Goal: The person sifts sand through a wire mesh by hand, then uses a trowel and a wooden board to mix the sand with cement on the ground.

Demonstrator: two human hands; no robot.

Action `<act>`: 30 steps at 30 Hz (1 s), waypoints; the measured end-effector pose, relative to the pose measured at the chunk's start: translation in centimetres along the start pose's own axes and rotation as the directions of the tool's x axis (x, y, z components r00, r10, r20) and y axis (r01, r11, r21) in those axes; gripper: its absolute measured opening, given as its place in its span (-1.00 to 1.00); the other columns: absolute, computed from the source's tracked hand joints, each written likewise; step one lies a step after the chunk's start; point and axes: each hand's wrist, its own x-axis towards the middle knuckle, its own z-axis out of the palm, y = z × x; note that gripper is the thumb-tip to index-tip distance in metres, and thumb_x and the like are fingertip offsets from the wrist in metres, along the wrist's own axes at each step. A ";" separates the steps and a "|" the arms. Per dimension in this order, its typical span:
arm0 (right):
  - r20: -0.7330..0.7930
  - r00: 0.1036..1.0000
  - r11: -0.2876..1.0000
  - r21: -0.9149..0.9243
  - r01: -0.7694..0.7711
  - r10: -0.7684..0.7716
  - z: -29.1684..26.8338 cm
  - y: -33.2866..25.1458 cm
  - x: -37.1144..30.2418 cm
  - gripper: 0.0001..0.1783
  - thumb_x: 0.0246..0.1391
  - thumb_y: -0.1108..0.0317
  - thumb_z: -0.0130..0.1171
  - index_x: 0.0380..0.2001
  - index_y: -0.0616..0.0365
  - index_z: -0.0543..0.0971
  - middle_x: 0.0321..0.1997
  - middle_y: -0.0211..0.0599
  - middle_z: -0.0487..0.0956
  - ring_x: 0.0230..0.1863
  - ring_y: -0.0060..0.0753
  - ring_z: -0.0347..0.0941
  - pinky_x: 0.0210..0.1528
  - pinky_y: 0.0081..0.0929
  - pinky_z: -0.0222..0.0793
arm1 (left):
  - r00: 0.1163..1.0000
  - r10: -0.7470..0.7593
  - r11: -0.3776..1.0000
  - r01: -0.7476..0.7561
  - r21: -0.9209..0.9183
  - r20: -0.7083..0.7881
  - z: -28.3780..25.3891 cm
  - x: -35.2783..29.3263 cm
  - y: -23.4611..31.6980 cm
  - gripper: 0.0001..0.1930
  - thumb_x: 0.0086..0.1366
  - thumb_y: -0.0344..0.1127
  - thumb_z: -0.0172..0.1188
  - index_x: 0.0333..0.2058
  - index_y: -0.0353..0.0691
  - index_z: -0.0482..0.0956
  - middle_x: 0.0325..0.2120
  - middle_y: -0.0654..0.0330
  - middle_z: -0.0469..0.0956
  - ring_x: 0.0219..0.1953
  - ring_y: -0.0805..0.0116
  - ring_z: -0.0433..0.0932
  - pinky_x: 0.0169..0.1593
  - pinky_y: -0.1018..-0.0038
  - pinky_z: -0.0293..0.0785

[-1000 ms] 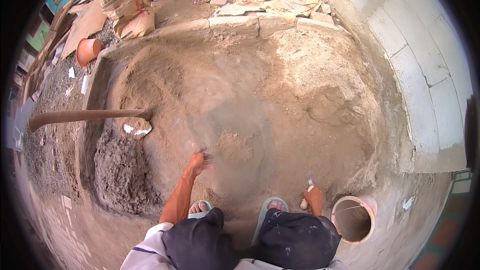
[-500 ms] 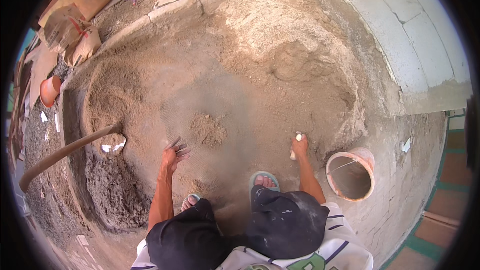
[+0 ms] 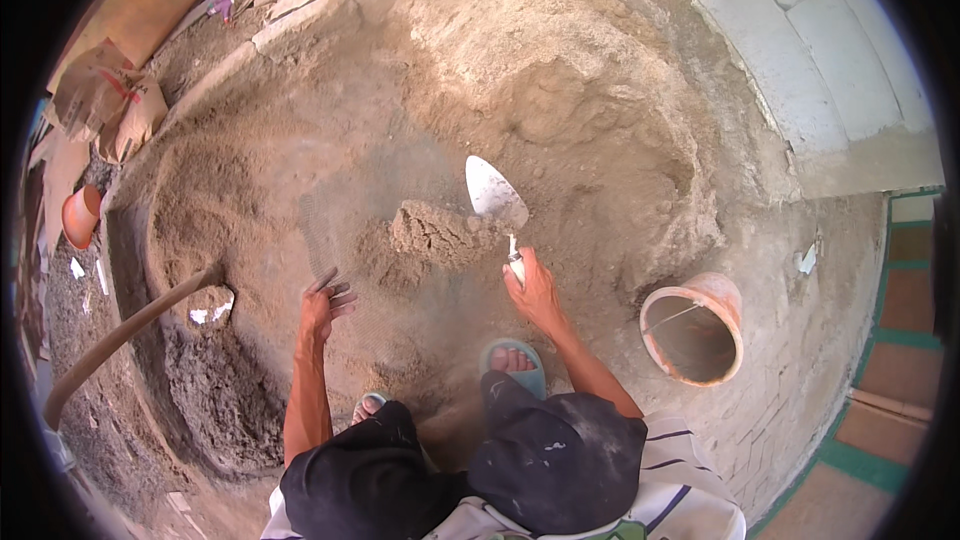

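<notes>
Fingers first: the right hand (image 3: 533, 290) is curled tight around the handle of a pointed metal trowel (image 3: 495, 195), so that grip is fully closed. The trowel blade points away from the person, pale and dusty, lying flat on the sand just beside a small clump of damp brown sand (image 3: 440, 233), which touches its left edge.

The left hand (image 3: 322, 305) is a different story: fingers spread loosely and half open, not gripping anything, tips resting on or just above a sheet of fine wire mesh (image 3: 340, 230) that lies over the sand. Can't tell if they actually press on it.

The clump sits on that mesh, roughly between the two hands and a bit ahead of them, lumpy and darker than the dry stuff around it. Behind it rises a big mound of loose tan sand (image 3: 560, 90).

Off to the right, well apart from the trowel, stands an orange plastic bucket (image 3: 693, 327). On the left, a long wooden shovel handle (image 3: 120, 330) pokes into a darker grey wet heap (image 3: 215, 400). The person's feet are in blue flip-flops (image 3: 515, 360).
</notes>
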 end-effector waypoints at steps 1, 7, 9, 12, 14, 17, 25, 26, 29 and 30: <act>-0.047 0.999 0.998 -0.063 -0.010 0.007 -0.6 1.0 1.7 -0.63 0.16 0.31 0.09 -0.06 0.28 0.30 -0.30 0.23 0.50 -0.28 0.34 0.46 -0.28 0.03 0.35 | 1.000 0.003 1.000 -0.003 0.000 0.007 0.2 0.0 -0.1 -0.47 0.31 -0.57 -0.28 0.26 -0.30 0.28 -0.03 -0.26 0.48 -0.21 0.01 0.66 -0.31 0.36 0.70; -0.351 0.926 0.793 -0.599 -0.108 -0.139 -11.0 3.8 18.3 -0.75 0.15 0.40 0.09 -0.17 0.20 0.29 -0.31 0.10 0.51 -0.26 0.20 0.55 -0.29 0.02 0.46 | 0.996 -0.035 0.999 0.038 0.028 -0.085 -0.2 -0.8 -0.9 -0.45 0.29 -0.57 -0.29 0.27 -0.28 0.27 -0.02 -0.26 0.48 -0.21 0.03 0.66 -0.29 0.35 0.69; -0.194 0.981 0.690 -0.714 -0.121 -0.029 -13.6 6.0 21.5 -0.78 0.22 0.36 0.01 -0.15 0.21 0.30 -0.28 0.16 0.55 -0.21 0.20 0.56 -0.26 0.00 0.48 | 0.996 -0.028 1.000 0.028 0.007 -0.083 -0.7 -1.0 -1.4 -0.44 0.28 -0.57 -0.30 0.27 -0.28 0.26 -0.01 -0.27 0.47 -0.20 0.03 0.66 -0.29 0.35 0.68; 0.106 0.986 0.572 -0.820 0.015 0.127 -13.8 12.3 22.0 -0.80 0.27 0.32 -0.10 -0.15 0.22 0.32 -0.24 0.16 0.59 -0.16 0.18 0.57 -0.23 -0.02 0.49 | 0.996 -0.041 0.998 0.038 -0.042 -0.077 0.4 -0.9 -1.4 -0.44 0.29 -0.57 -0.30 0.28 -0.28 0.25 0.00 -0.27 0.47 -0.20 0.04 0.65 -0.29 0.35 0.69; 0.199 0.969 0.640 -0.766 0.061 0.145 -10.7 13.3 20.3 -0.77 0.31 0.32 -0.19 -0.09 0.21 0.34 -0.21 0.10 0.62 -0.11 0.11 0.57 -0.18 -0.04 0.50 | 0.995 -0.028 1.000 0.027 -0.004 -0.091 -0.3 -1.7 -1.4 -0.45 0.29 -0.57 -0.29 0.27 -0.28 0.25 0.00 -0.26 0.47 -0.19 0.04 0.65 -0.30 0.34 0.69; 0.143 0.950 0.632 -0.772 -0.069 0.278 -8.6 18.1 16.1 -0.73 0.28 0.33 -0.08 -0.05 0.27 0.35 -0.20 0.03 0.62 -0.12 0.04 0.58 -0.13 -0.06 0.49 | 0.996 -0.039 0.999 0.039 -0.004 -0.076 2.3 -0.9 -0.8 -0.45 0.30 -0.56 -0.28 0.27 -0.29 0.25 0.00 -0.25 0.47 -0.19 0.04 0.65 -0.31 0.35 0.69; 0.040 0.834 0.835 -0.023 -0.550 0.551 -4.5 8.9 3.3 -0.75 0.11 0.37 0.09 -0.17 0.23 0.38 -0.47 -0.21 0.52 -0.50 -0.30 0.50 -0.51 -0.35 0.40 | 0.997 -0.002 1.000 0.002 0.000 -0.080 0.6 -1.8 -1.1 -0.48 0.33 -0.54 -0.27 0.27 -0.25 0.28 0.00 -0.24 0.48 -0.20 0.03 0.65 -0.31 0.36 0.69; 0.251 0.731 0.703 0.205 -0.681 0.635 -3.3 7.8 1.5 -0.78 0.10 0.38 0.09 -0.21 0.21 0.39 -0.54 -0.33 0.46 -0.61 -0.43 0.43 -0.61 -0.42 0.35 | 0.997 -0.008 1.000 0.008 0.001 -0.082 0.4 -2.1 -0.9 -0.48 0.34 -0.54 -0.27 0.27 -0.25 0.28 0.00 -0.24 0.47 -0.19 0.03 0.65 -0.31 0.36 0.69; 0.577 0.594 0.535 0.295 -0.791 0.560 -1.3 7.3 0.4 -0.84 0.11 0.37 0.06 -0.26 0.18 0.39 -0.61 -0.48 0.35 -0.68 -0.60 0.28 -0.69 -0.48 0.27 | 0.995 -0.031 0.999 0.033 0.023 -0.098 0.8 -2.7 -0.3 -0.49 0.35 -0.53 -0.28 0.27 -0.24 0.28 0.02 -0.24 0.46 -0.17 0.02 0.65 -0.30 0.35 0.69; 0.545 0.618 0.563 0.291 -0.773 0.567 -1.1 9.2 2.4 -0.84 0.11 0.37 0.06 -0.26 0.18 0.39 -0.61 -0.48 0.35 -0.68 -0.60 0.28 -0.68 -0.47 0.27 | 0.994 -0.040 0.999 0.043 0.030 -0.097 1.3 -2.5 -0.2 -0.50 0.36 -0.53 -0.28 0.27 -0.25 0.27 0.02 -0.24 0.46 -0.16 0.01 0.65 -0.29 0.35 0.69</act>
